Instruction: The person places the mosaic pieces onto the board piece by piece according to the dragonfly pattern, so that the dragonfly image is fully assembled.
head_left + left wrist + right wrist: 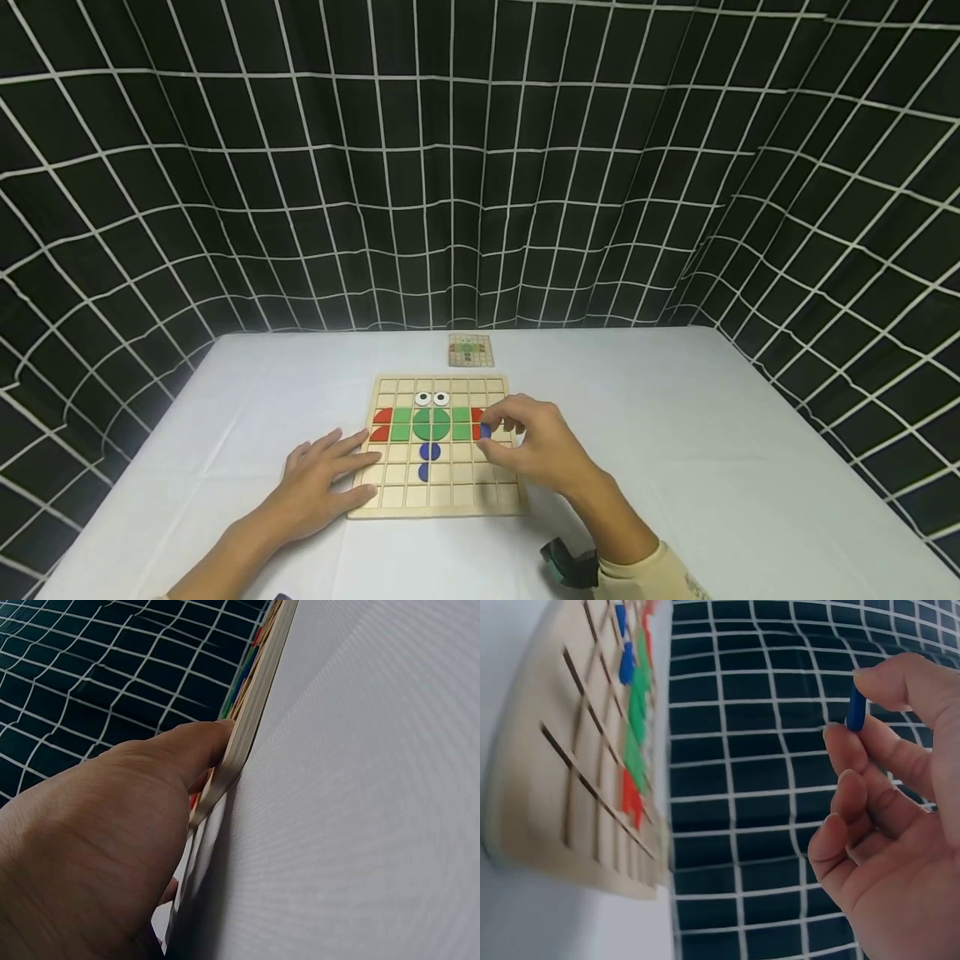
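A wooden grid board [459, 497] lies on the white table, with flat coloured pieces set in its cells. My left hand [318, 490] rests at the board's left edge, fingers spread; the left wrist view has its thumb against the board's side [251, 712]. Between thumb and fingertips, my right hand [543, 446] pinches a small blue piece [856, 709] above the board's right part. On the board are two eye pieces [432, 399], a green circle [431, 424] between green squares [401, 424], red pieces [381, 425] at both sides, and blue pieces [430, 451] below.
Behind the board lies a small card [471, 350] with a similar pattern printed on it. Black cloth with a white grid [465, 167] hangs around the table's back and sides. A dark strap device [570, 567] sits at my right wrist.
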